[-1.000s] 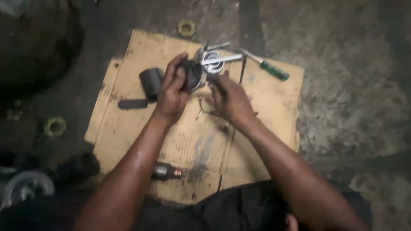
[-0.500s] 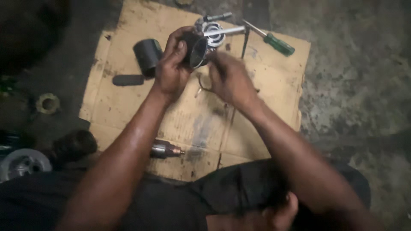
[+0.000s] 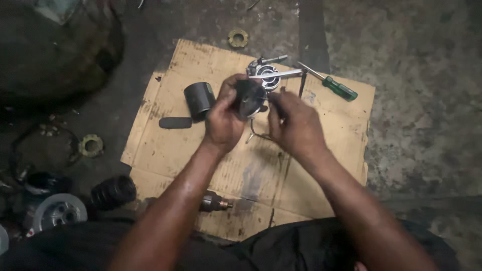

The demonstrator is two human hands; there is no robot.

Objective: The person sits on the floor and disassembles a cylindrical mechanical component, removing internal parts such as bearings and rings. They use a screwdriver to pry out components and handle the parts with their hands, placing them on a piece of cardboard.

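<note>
Hands over torn brown cardboard sheet (image 3: pixel 165 150) on floor. L hand (image 3: pixel 223 123) grip closed round dark round metal part (image 3: pixel 249 98); R hand (image 3: pixel 296 125) fingertips pinch at its right edge. Black cylinder (image 3: pixel 199 99) just left of grip, green-handled screwdriver (image 3: pixel 339 89) beyond, to right.

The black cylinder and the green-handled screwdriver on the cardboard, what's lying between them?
In the head view, between black cylinder and screwdriver: left hand gripping a dark round part, plus a shiny metal assembly.

Both bare forearms reach forward and converge. The left hand (image 3: pixel 223 120) curls its fingers (image 3: pixel 236 85) closed in a grip; the right hand (image 3: pixel 296 125) sits just beside them, its fingers (image 3: pixel 275 103) bent inward toward the left fingertips.
</note>
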